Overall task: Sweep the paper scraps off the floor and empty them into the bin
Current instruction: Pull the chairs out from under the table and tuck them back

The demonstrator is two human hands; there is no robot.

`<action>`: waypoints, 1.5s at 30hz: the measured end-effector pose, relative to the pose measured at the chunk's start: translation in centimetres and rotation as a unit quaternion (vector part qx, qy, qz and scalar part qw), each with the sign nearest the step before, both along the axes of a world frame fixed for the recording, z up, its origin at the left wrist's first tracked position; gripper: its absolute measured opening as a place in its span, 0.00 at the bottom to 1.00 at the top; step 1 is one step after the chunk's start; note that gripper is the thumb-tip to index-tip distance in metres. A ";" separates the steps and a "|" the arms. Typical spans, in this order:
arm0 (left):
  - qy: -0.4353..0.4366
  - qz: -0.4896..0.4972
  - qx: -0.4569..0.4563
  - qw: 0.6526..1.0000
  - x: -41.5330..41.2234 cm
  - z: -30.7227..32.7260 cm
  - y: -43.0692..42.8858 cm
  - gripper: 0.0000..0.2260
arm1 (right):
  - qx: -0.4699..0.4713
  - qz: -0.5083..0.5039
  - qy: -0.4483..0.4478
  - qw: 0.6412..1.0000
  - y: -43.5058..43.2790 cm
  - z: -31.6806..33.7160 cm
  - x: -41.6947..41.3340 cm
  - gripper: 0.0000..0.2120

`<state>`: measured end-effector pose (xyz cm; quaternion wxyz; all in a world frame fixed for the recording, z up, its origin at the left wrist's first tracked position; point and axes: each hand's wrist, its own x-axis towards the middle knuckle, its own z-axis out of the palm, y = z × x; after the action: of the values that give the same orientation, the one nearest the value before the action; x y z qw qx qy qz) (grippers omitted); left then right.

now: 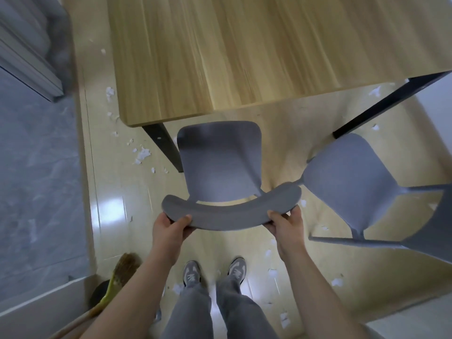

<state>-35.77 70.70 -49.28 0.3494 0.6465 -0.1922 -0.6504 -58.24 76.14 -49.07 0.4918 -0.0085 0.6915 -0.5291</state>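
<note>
- Your left hand and right hand grip the chair by its backrest, likely to clear room for sweeping.
- Paper scraps litter the floor round the table; the broom stands unheld.

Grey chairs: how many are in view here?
2. One grey chair sits centre, by the wooden table, its backrest gripped by the left hand and right hand. The second chair is to its right, partly out of frame.

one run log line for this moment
hands: left hand and right hand grip grey chair backrest | broom: idle, lower left | paper scraps: unswept on floor
</note>
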 end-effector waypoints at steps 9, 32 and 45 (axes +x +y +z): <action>0.013 0.034 -0.031 0.999 -3.6 0.2 -5.7 0.08 | -0.037 0.038 0.008 0.999 -6.9 -0.7 -4.1 0.15; 0.018 0.049 -0.054 0.997 -8.0 -1.7 -18.6 0.08 | -0.044 0.081 0.024 0.995 -21.0 -2.7 -9.4 0.14; 0.069 -0.006 0.089 0.994 -8.6 0.5 -20.3 0.12 | -0.034 0.101 -0.017 0.994 -22.8 1.1 -8.9 0.07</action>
<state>-44.35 50.40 -48.82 0.2988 0.6276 -0.1133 -0.7099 -67.16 53.29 -47.95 0.5540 -0.0864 0.6602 -0.4998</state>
